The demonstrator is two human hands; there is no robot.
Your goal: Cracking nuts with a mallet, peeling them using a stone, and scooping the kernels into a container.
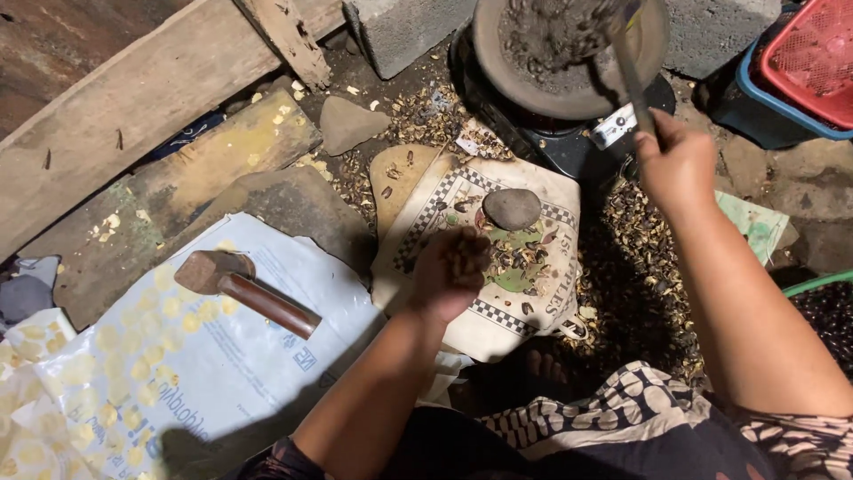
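Right hand (677, 164), upper right: gripping a ladle handle (631, 76) over the dark pan (569, 53), its contents being stirred. Left hand (451, 267), centre: cupped around nuts. Printed cloth (542, 293) littered with cracked shells; round stone (512, 209) resting there. Wooden mallet (244, 286) unused, lower left.

Counted around the printed cloth (498, 293): two hands, two stones, one pan.

One round stone (512, 208) sits on it, one wedge-shaped stone (348, 123) lies beyond its far-left corner; one wooden-handled tool (244, 289) left; one pan (569, 53) beyond; two baskets, red (813, 55) and blue (755, 102), far right.
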